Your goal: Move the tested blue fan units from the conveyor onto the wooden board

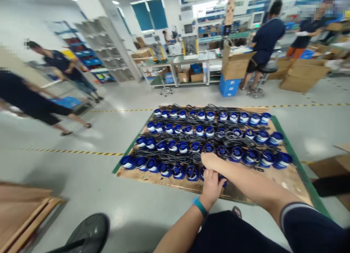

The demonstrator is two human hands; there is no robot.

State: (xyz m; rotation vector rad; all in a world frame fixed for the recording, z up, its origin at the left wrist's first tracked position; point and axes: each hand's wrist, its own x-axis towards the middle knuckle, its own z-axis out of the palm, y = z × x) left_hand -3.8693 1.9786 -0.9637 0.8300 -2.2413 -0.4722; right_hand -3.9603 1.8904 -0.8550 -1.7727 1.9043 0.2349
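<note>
Rows of blue, round-topped units with white bands [178, 171] stand on a brown board [153, 180], with black cables [175, 157] laid in bundles between them. At the front row, my left hand [212, 183], with a teal band on its wrist, is closed over a blue unit [224, 182], thumb to the right and fingers pointing away from me. Just beyond it, my right hand [210, 161] reaches in from the right, beside a coil of black cable. Its fingers are turned away and hidden, so what it holds cannot be made out.
The board lies on a green pallet [307, 183] on the floor. A black stool [89, 233] and a wooden crate [22, 216] are at left. Cardboard boxes [330, 169] stand at right. Several people work or walk around, one person [32, 96] at far left.
</note>
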